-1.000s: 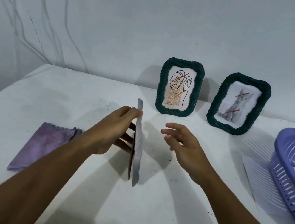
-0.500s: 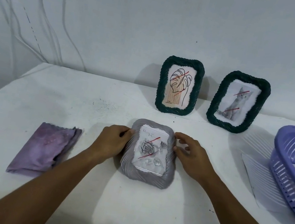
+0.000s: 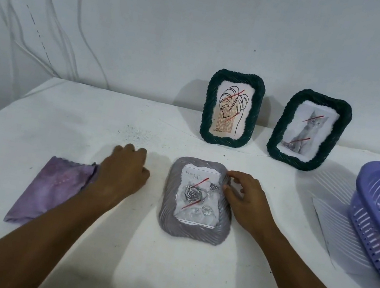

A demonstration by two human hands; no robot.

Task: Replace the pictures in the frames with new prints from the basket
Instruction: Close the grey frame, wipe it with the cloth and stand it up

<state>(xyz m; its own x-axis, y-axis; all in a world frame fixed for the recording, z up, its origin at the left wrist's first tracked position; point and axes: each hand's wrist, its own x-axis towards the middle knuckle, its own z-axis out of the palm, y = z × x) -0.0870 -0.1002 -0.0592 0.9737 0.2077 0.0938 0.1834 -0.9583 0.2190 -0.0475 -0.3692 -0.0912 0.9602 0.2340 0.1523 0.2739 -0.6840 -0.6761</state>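
The grey frame (image 3: 198, 200) lies face-up on the bench (image 3: 162, 266), its rose picture apparently not yet swapped. The right hand (image 3: 244, 201) touches its right edge with relaxed fingers; the left hand (image 3: 123, 172), empty and loosely curled, rests left of it. Beyond it two green frames (image 3: 232, 108) stand; the basket (image 3: 378, 222) sits right.

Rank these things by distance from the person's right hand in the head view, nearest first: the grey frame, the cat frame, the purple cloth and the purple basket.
From the right hand:
1. The grey frame, lying flat; the fingers touch its right edge.
2. The cat frame, standing behind and to the right, by the wall.
3. The purple basket, at the far right edge.
4. The purple cloth, far left, beyond the left hand.
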